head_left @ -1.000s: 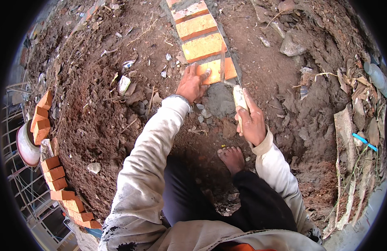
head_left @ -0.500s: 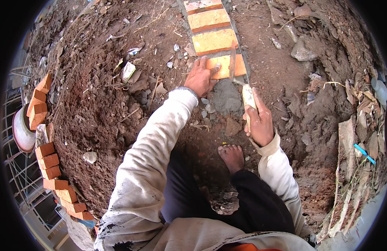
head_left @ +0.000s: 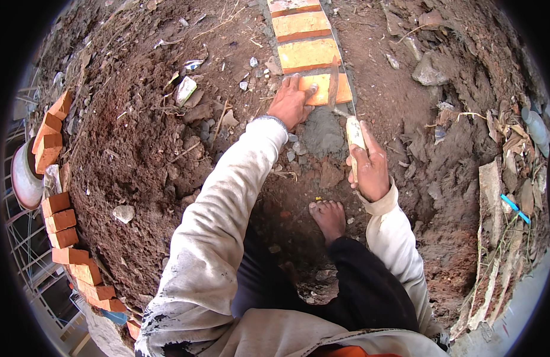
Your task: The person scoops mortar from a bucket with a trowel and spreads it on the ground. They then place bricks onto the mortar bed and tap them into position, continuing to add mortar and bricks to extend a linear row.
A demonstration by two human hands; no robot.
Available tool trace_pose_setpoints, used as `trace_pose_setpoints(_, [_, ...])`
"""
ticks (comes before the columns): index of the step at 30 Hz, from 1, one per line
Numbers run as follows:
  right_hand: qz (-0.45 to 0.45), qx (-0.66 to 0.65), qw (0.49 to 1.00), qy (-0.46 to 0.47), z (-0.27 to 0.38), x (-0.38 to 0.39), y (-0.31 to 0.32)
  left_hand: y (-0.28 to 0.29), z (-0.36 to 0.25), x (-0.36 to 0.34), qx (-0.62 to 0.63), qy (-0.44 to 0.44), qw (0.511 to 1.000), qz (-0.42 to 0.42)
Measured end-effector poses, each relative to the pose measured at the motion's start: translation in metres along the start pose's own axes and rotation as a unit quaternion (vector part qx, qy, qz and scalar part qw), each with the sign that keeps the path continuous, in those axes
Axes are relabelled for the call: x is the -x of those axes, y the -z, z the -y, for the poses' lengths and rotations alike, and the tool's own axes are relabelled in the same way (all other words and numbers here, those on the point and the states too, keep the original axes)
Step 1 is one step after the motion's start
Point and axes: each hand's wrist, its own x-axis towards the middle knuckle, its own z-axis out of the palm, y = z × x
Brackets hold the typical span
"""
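My left hand (head_left: 290, 104) grips the left end of the nearest orange brick (head_left: 317, 87), thumb on its top face and fingers at its end. This brick lies crosswise in grey mortar (head_left: 327, 132), some of which spreads on the near side. In my right hand (head_left: 371, 165) is the pale handle of a trowel (head_left: 354, 132). Its narrow blade stands edge-up over the right part of the brick; whether it touches cannot be told. Farther bricks (head_left: 309, 55) continue the row, with mortar between them. A taut string (head_left: 352, 95) runs along their right ends.
Loose brown soil with stones (head_left: 124, 213) and litter surrounds the row. Stacked bricks (head_left: 63, 220) and a whitish bowl (head_left: 26, 174) stand at the far left. On the right are a rock (head_left: 430, 69), a plastic bottle (head_left: 535, 132) and a blue stick (head_left: 515, 209). My bare foot (head_left: 328, 220) is near the mortar.
The whole view has shifted slightly. Both hands keep their hold, and the trowel blade stays over the nearest brick with little visible movement.
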Motion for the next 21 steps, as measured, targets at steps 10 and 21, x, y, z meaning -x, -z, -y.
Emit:
trace_pose_setpoints(10, [-0.029, -0.046, 0.984, 0.172, 0.011, 0.050, 0.021, -0.003, 0.023, 0.038, 0.316, 0.198, 0.906, -0.201])
trace_pose_setpoints(21, [0.130, -0.021, 0.983, -0.131, -0.027, 0.075, 0.018, 0.010, 0.027, 0.051, 0.315, 0.277, 0.905, -0.069])
